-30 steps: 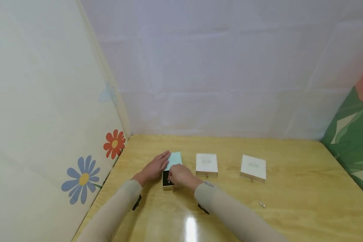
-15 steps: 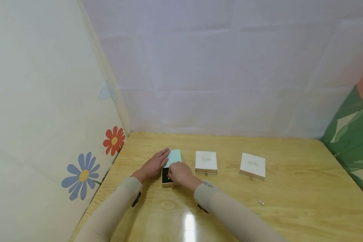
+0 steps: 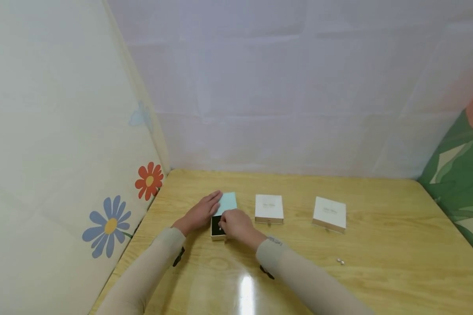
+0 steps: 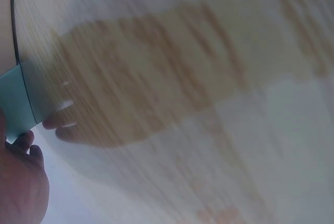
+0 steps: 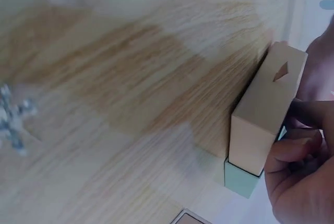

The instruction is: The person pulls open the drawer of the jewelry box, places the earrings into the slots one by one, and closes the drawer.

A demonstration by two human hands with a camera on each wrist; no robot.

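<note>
A turquoise drawer box (image 3: 228, 202) stands at the left of the table, its black-lined drawer (image 3: 217, 224) pulled out towards me. My left hand (image 3: 200, 214) rests against the box's left side, fingers stretched along its cover. In the left wrist view, fingertips touch the turquoise cover (image 4: 20, 96) near its corner. My right hand (image 3: 236, 224) reaches over the drawer with curled fingers, pinching at a tiny shiny piece (image 3: 220, 228) over the black lining. The right wrist view shows those curled fingers (image 5: 295, 148) beside the drawer's pale wall (image 5: 255, 139); what they pinch is hidden there.
Two white boxes, a nearer one (image 3: 269, 209) and a slightly turned one (image 3: 330, 213), stand to the right. A small pair of silvery pieces (image 3: 340, 261) lies on the wooden table (image 3: 394, 236) at front right. Fabric walls (image 3: 291, 87) close off the back and sides.
The head view has tilted, so the table and boxes sit slightly higher in it. Both hands stay at the turquoise box, the right fingers shifting only slightly over the drawer.
</note>
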